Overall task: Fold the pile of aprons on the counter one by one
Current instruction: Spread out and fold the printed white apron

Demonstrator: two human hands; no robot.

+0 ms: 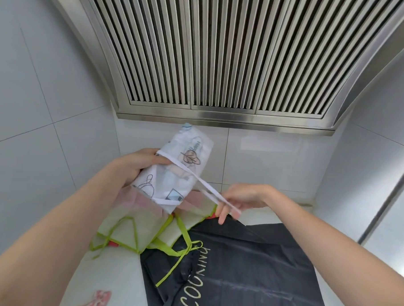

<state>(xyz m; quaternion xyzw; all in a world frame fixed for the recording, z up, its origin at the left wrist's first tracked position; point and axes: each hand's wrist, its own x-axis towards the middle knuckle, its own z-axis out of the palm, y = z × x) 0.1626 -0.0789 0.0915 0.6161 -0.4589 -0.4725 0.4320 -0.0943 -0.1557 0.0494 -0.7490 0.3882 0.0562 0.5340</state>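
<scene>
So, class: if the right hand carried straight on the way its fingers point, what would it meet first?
The right hand, pinching the white strap, points down-left; probably the black apron on the counter first, though depth is unclear.

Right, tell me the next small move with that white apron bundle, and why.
Probably wind the white strap once more around the folded white apron. The left hand grips the bundle above the counter, one turn of strap already crosses it, and the right hand pinches the loose end pulled taut to the side. The black apron below still lies unfolded.
</scene>
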